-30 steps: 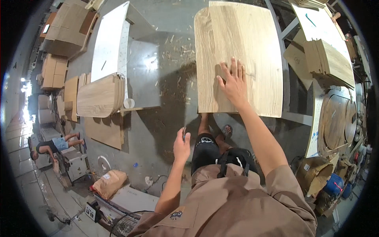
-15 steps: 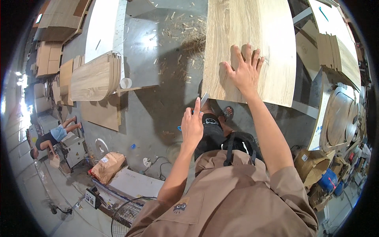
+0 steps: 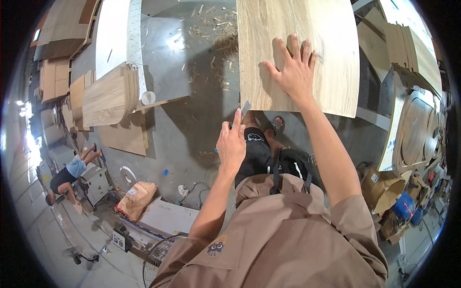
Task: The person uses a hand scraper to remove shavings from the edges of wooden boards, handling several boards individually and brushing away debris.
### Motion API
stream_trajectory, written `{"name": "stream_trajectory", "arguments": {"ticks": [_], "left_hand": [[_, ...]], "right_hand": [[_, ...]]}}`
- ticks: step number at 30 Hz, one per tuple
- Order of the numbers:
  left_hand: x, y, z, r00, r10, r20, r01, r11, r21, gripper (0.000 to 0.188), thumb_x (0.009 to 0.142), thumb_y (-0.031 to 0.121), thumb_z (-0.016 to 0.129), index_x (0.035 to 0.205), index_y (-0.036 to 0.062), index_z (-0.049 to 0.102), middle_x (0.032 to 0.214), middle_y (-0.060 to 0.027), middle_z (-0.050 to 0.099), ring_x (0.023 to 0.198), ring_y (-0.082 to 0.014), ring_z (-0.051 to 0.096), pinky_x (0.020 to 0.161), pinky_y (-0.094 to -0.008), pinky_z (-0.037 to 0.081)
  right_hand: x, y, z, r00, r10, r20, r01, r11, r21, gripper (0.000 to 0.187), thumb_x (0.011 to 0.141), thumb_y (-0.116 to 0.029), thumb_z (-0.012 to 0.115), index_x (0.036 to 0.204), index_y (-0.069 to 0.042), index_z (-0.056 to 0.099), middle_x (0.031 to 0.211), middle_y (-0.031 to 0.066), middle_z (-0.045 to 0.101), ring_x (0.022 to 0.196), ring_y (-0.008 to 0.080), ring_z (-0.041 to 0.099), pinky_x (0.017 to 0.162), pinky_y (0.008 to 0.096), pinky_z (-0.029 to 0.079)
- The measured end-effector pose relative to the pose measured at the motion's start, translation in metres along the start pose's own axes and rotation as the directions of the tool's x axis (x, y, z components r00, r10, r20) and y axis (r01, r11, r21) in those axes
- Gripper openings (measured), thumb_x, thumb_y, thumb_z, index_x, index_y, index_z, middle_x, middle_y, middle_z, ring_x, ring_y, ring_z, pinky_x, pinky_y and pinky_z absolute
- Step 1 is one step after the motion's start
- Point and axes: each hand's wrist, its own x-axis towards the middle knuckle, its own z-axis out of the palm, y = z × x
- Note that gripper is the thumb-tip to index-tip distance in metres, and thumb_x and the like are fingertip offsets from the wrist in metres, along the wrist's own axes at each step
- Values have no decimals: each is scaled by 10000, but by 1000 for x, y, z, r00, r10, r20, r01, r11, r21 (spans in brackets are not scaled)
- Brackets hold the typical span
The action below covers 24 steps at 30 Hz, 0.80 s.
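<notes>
A wood-grain board (image 3: 331,62) lies in front of me, its near edge toward my body. My right hand (image 3: 294,72) rests flat on its face with the fingers spread. My left hand (image 3: 231,144) is wrapped round the blue handle of a flat metal file (image 3: 246,108), index finger stretched along it. The file's grey blade is at the board's near left corner; whether it touches the edge I cannot tell. Most of the handle is hidden in my palm.
Stacked wood-grain panels (image 3: 108,96) and a tape roll (image 3: 148,98) stand at the left. More panels (image 3: 406,48) are stacked at the right. Wood offcuts (image 3: 225,43) litter the floor. A paper sack (image 3: 138,199) and a fan (image 3: 156,257) are lower left. Another person (image 3: 67,177) bends at far left.
My left hand and the file have shifted slightly up and left, the blade still by the board's corner. My right hand stays flat on the board. The whole view has tilted a little.
</notes>
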Motion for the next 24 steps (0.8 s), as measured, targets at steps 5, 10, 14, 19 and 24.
{"name": "stream_trajectory", "arguments": {"ticks": [5,10,14,19,24], "left_hand": [[-1,0,6,999,-36,11,36,999,-5,502,1150,336,572,1646,269,530,1113,-165,627,938,-437,701,783,-542,578],[-5,-5,12,1000,-14,-18,14,1000,3,509,1162,397,530,1660,300,500,1188,-243,670,962,-472,734,757,-565,615],[-2,-1,9,1000,-22,7,22,1000,6,508,1160,395,532,1656,291,507,1164,-242,672,945,-476,732,743,-566,610],[2,-7,6,999,32,3,-32,999,32,503,1181,428,471,1649,253,521,1101,-195,634,918,-472,693,757,-560,573],[10,-14,0,996,86,38,-90,990,108,480,1165,370,530,1629,249,547,1049,-175,619,880,-448,683,732,-548,570]], "right_hand": [[7,2,12,984,147,-96,-138,986,94,1029,942,-790,657,1722,-172,397,1810,292,186,1674,521,147,1358,627,114],[10,-3,14,956,282,-78,-273,956,111,1072,934,-809,653,1723,-140,374,1769,367,211,1656,542,180,1359,608,133],[10,3,14,966,237,-100,-231,971,63,1064,935,-818,642,1712,-136,388,1736,373,273,1635,546,231,1352,607,160],[9,8,15,972,181,-148,-180,983,19,1067,927,-862,619,1706,-165,409,1705,380,313,1585,568,321,1311,652,234],[9,6,4,985,135,-108,-138,990,-20,1044,924,-877,605,1677,-171,456,1638,389,364,1535,580,368,1270,681,288]]}}
